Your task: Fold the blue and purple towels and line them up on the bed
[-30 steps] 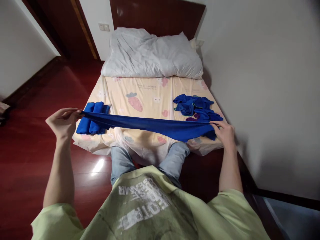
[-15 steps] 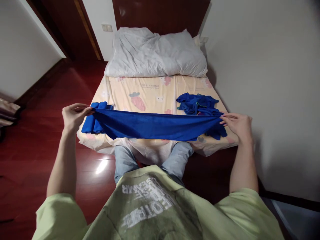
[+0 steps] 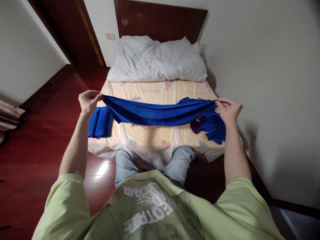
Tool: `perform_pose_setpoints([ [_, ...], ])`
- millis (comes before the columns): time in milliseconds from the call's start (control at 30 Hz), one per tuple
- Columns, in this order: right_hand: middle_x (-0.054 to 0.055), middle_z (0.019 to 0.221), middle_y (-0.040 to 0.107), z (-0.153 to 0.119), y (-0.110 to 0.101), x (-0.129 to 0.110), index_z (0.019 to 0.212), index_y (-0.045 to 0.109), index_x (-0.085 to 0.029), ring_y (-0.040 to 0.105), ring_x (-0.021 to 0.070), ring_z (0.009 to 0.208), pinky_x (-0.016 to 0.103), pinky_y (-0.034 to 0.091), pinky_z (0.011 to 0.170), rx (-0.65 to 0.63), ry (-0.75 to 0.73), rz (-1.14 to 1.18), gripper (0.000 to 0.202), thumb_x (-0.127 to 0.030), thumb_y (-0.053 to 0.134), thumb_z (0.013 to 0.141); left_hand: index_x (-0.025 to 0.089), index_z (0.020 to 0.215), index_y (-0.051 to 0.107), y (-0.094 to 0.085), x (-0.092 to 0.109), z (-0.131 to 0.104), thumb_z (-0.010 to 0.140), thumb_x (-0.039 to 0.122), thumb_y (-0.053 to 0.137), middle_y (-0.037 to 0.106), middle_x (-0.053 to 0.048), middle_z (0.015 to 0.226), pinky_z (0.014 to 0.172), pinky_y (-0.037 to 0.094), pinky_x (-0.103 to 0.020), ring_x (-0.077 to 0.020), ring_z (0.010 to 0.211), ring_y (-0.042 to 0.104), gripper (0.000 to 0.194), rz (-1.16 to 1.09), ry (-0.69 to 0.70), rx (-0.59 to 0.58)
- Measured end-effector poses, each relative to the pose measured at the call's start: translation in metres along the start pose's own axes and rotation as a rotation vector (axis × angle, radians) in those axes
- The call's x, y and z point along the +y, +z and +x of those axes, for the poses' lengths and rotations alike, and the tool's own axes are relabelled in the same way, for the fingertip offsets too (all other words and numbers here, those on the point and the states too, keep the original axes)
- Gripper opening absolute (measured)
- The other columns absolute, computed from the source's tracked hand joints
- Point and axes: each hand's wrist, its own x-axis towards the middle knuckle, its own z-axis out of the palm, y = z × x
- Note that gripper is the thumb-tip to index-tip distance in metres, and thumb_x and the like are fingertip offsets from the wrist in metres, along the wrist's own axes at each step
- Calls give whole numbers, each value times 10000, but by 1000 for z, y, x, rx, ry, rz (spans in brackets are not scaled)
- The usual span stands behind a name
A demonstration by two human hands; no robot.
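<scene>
A long blue cloth (image 3: 155, 113) hangs in the air above the bed, sagging a little between my two hands. My left hand (image 3: 89, 101) pinches its left end between thumb and fingers. At the other end, my right hand (image 3: 228, 108) pinches the top right corner. Below my left hand, several folded blue cloths (image 3: 101, 121) lie side by side on the bed's left edge. Partly hidden behind the held cloth's right end is a crumpled heap of blue cloths (image 3: 215, 125), with a dark purple piece (image 3: 197, 126) showing at its side.
The bed (image 3: 147, 138) has a pale yellow sheet with carrot and cloud prints. A grey-white quilt (image 3: 160, 60) is bunched at the headboard (image 3: 160, 20). A bare wall (image 3: 270, 83) stands close on the right; a dark red floor (image 3: 50, 146) stretches to the left.
Both hands have risen toward the head of the bed and come closer together, so the cloth sags more. More of the folded cloths and the purple piece now shows.
</scene>
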Motion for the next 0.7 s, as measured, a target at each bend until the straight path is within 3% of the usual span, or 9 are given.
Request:
perform_pose_setpoints([
  [100,158,1057,784,-11,-10,-5,1004,784,-105,747,202,991,345,626,919,117,-101,33,207,-267,740,883,76,929,741,-7,6,1,763,465,898,763,-115,841,753,640,-333,-168,759,734,451,-16,167,83],
  [200,164,1080,781,-52,-16,9,1012,785,-114,749,226,1018,380,627,946,157,-58,42,280,-359,736,883,111,913,752,-22,-7,-33,774,491,877,767,-100,843,761,624,-321,-179,777,736,423,28,189,152],
  [300,163,1094,786,-119,-9,41,997,785,-122,759,263,1017,421,628,953,131,171,94,365,-436,754,814,135,914,755,-33,-39,-100,782,534,830,778,-95,882,815,619,-344,-213,829,748,426,170,18,111],
  [367,145,1056,800,-170,2,65,991,791,-133,763,289,1008,470,623,960,90,393,96,414,-490,741,786,139,963,754,-36,-63,-153,793,533,792,786,-112,951,866,616,-366,-247,904,755,431,294,-187,-8],
  [433,144,1022,806,-217,17,90,973,801,-141,757,321,1031,481,620,956,124,589,108,456,-539,719,767,146,969,736,-36,-84,-203,810,505,740,788,-126,970,894,622,-396,-279,957,760,393,344,-408,-91],
  [500,143,936,807,-255,32,112,895,801,-148,758,342,984,490,622,933,202,741,80,468,-570,740,703,163,958,726,-33,-99,-244,804,480,716,789,-131,998,928,622,-419,-305,1011,756,353,345,-543,-165],
  [600,109,778,778,-289,49,138,791,770,-174,755,332,865,498,637,853,270,868,80,468,-612,744,630,202,933,734,-32,-109,-283,788,499,706,793,-108,1000,956,623,-446,-330,1053,750,332,382,-661,-232],
  [700,68,663,720,-300,56,154,730,726,-196,736,304,776,481,643,761,243,876,115,448,-620,751,589,220,891,746,-35,-112,-296,756,545,721,793,-95,955,932,634,-457,-348,1037,754,353,376,-668,-323],
])
